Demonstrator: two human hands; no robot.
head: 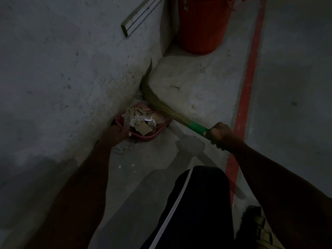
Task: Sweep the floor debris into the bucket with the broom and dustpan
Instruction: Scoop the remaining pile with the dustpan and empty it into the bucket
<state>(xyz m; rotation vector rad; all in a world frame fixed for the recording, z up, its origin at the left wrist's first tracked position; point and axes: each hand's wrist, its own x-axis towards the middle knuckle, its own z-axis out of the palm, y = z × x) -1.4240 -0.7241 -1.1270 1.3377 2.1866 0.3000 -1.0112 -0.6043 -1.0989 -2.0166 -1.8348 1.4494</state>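
Below: right hand (218,134) grips the green-handled straw broom (161,103).
Left hand (116,134) holds the heaped red dustpan (156,133); red bucket (203,26) beyond.

Dim utility corridor: rough concrete wall (62,69), red-striped floor (248,90).

single head-worn view, looking forward and steeply down (wide-angle), close over floor (206,97) beside wall (62,69)

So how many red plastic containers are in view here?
2: a red plastic bucket at the top by the wall, and a red plastic dustpan full of debris in the wall corner, held by the left hand.
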